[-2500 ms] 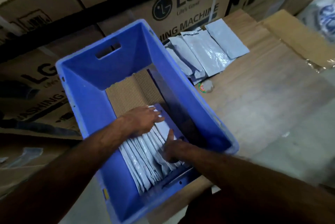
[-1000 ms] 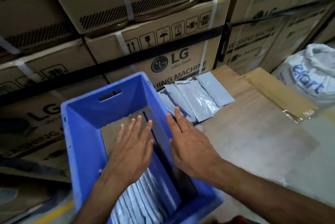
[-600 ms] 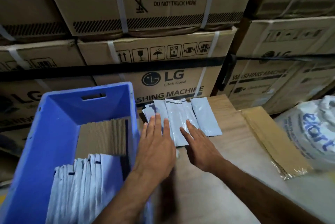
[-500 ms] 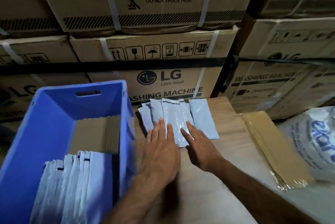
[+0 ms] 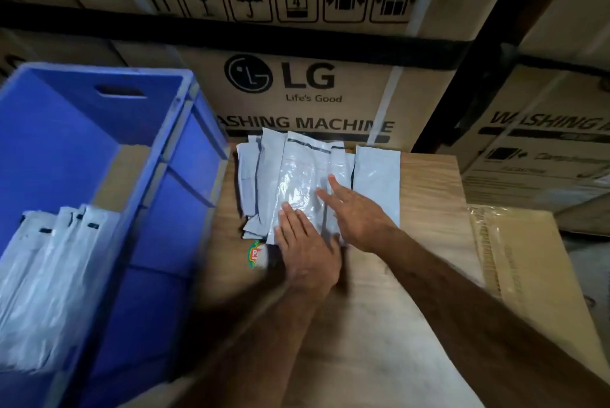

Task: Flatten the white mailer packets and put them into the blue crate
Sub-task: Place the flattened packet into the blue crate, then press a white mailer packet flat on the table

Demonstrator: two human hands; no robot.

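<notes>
A loose pile of white mailer packets (image 5: 297, 173) lies on the wooden table (image 5: 429, 242), just right of the blue crate (image 5: 171, 196). My left hand (image 5: 307, 249) lies flat with straight fingers on the near end of the top packet. My right hand (image 5: 356, 212) rests beside it, fingers spread over the packet's right side. One more packet (image 5: 378, 183) lies apart at the right of the pile. Inside the crate, a row of flattened packets (image 5: 49, 275) stands against the near end, with brown corrugated card (image 5: 122, 176) on the bottom behind them.
Stacked LG washing-machine cartons (image 5: 297, 87) form a wall right behind the table. A flat piece of cardboard wrapped in plastic (image 5: 521, 262) lies on the table's right side. A small red and green sticker or lid (image 5: 255, 254) sits by my left wrist.
Both hands left the crate and moved right to the pile on the table. They now lie on the top packet, where half a second ago they were just reaching its near edge.
</notes>
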